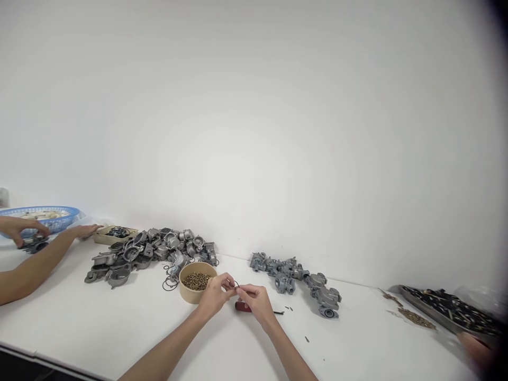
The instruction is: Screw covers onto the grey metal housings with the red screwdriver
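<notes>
My left hand [216,296] and my right hand [256,302] meet above the white table, fingertips pinched together. Between them shows the thin black loop of a rubber ring [237,284], partly hidden by the fingers. Under my right hand lies a screwdriver [241,307], its red handle and dark tip showing on either side. Close beside my left hand stands a round tan tub [190,296] of small brass-coloured screws [196,281]. More black rings [170,284] lie loose left of the tub.
Grey metal castings [135,254] are heaped left; carburetor-like bodies [283,270] form a row right. A dark tray [448,309] of black parts and brass pieces [416,317] lie far right. A co-worker's hands [85,230] work near a blue basket [73,214] and small box [103,238].
</notes>
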The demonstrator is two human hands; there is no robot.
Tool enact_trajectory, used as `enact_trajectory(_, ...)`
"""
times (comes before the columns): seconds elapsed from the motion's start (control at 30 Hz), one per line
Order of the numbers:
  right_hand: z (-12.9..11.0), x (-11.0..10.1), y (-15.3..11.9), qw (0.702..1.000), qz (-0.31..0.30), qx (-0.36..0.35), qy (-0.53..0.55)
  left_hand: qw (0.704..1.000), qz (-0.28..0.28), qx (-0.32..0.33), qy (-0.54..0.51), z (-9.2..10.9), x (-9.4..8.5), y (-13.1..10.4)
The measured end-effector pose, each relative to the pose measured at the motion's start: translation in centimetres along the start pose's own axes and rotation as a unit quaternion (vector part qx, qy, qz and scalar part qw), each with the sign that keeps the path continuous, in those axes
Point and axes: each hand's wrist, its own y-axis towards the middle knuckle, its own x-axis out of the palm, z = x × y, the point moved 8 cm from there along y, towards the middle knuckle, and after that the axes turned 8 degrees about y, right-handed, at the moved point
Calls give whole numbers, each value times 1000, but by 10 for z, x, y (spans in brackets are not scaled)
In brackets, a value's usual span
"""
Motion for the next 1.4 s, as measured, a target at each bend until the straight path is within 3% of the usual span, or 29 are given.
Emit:
enact_trajectory(0.17, 4, 3, -1, 1000, -5, 13, 9, 998, -15, 49, 47, 11, 2, -4)
enact_trajectory(0.27, 2, 2, 0, 1000, 0, 11, 7, 997, -26, 50, 56, 7, 6, -2)
enact_trajectory(0.43, -6, 2, -1, 1000, 2, -2, -1, 996, -67, -48, -37, -7, 11, 0)
enact_trajectory(0.57, -7, 4, -2, 1000, -3, 2, -3, 975, -118, -109, -152, -5, 17, -5)
enact_trajectory(0.73, -6, 4, -1, 1000, 5, -7, -2, 954, -102, -147, -240, -9, 18, -7)
enact_trajectory(1.07, 2, 3, -1, 1000, 7, -5, 0, 947, -97, -185, -245, -22, 20, -7)
enact_trajectory(1.23, 3, 1, 1, 1000, 12, -14, 6, 946, -107, -174, -252, -17, 20, -9)
enact_trajectory(1.4, 3, -1, 1, 1000, 19, -17, 8, 957, -77, -167, -222, -20, 18, -5)
